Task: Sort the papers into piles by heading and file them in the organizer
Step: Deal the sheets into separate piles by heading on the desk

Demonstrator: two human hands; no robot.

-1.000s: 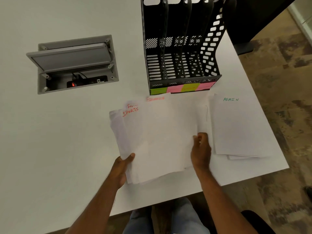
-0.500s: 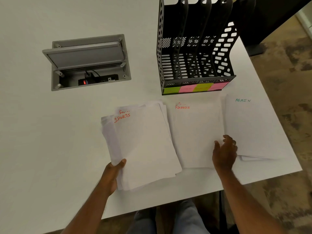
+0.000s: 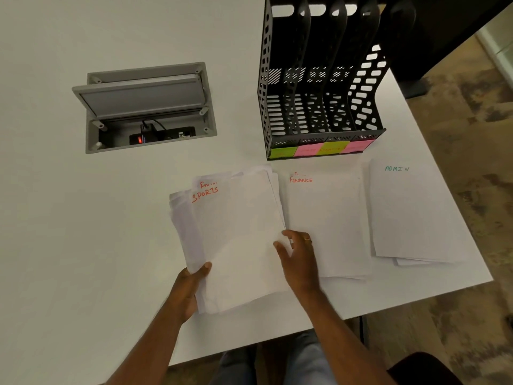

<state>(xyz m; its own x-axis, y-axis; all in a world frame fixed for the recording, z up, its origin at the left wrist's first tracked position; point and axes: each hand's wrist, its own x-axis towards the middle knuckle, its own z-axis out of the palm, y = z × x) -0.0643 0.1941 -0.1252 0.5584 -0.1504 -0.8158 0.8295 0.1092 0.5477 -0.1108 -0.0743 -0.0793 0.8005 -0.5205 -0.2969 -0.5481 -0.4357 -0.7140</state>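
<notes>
Your left hand (image 3: 191, 287) grips the stack (image 3: 236, 240) at its near-left corner, SPORTS sheet on top. Right hand (image 3: 298, 259) is open, fingertips at the stack's right edge. Peel one sheet only; start a SPORTS pile apart from FINANCE (image 3: 327, 223) and ADMIN (image 3: 413, 212).

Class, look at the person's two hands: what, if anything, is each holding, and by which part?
The left hand grips the unsorted paper stack, SPORTS on top, at its lower left edge. The right hand touches its right edge; no clear grip shows.
</notes>
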